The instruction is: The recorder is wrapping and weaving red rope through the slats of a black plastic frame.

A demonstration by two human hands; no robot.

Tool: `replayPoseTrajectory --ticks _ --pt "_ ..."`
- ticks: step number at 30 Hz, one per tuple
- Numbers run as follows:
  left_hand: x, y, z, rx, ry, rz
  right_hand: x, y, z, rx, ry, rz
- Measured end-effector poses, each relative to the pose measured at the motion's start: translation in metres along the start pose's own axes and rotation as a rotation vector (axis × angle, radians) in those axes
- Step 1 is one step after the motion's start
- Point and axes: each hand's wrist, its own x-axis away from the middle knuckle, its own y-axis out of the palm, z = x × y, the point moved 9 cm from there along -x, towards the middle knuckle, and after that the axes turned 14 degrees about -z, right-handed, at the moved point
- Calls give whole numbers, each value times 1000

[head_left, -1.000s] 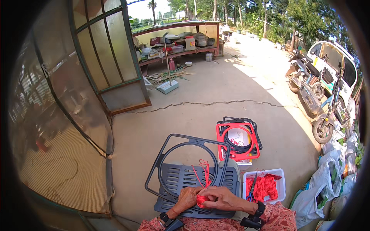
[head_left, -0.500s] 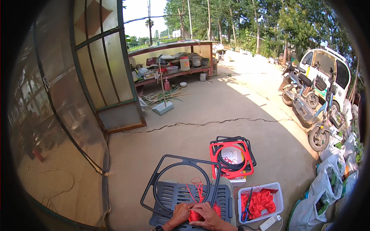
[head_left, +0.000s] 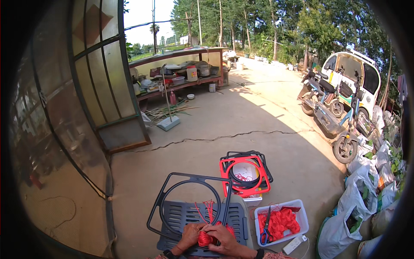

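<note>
A bundle of glossy red cord (head_left: 204, 239) lies between my hands at the bottom of the view, with loose strands (head_left: 210, 210) rising from it. My left hand (head_left: 192, 235) is closed, its fingertips gripping at the bundle's upper left. From the right, my right hand (head_left: 225, 240) wraps its fingers over the bundle. More red cord shows just behind the right hand. A black square frame with a round ring inside (head_left: 160, 199) stands tilted at the hands, its lower side partly hidden. Beneath is a dark grey slatted surface (head_left: 172, 219).
Beyond stands a stack of black frames topped by a red frame (head_left: 223, 171). At right, a white bin (head_left: 305, 220) holds red cord bundles (head_left: 284, 222) and blue-handled scissors (head_left: 265, 235), with a power strip (head_left: 294, 245) beside it. White sacks (head_left: 340, 231) line the right side.
The whole view has shifted, so the scene sits further left. Both hands remain at the red cord bundle, with the fingers slightly repositioned around it.
</note>
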Motion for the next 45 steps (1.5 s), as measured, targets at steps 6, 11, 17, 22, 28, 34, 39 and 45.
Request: replayPoseTrajectory --ticks 6,11,17,22,28,34,39,45 --pt "-1 2 1 98 -177 -136 3 -22 19 -1245 399 8" --pt "0 -11 12 86 -83 -10 73 -86 36 -1722 197 380" --pt "-7 -19 9 125 -78 45 287 -126 66 -1095 827 716" --pt "-8 -16 7 177 -75 55 429 -125 51 -82 1454 614" --pt "-3 -11 4 186 -70 58 223 -83 46 -1049 900 725" --pt "-4 -11 5 166 -93 61 85 -30 64 -700 1041 6" --pt "-1 -11 -1 186 -102 76 84 -29 48 -529 974 -82" --pt "3 -14 3 240 -67 98 68 -68 -10 -403 800 -108"
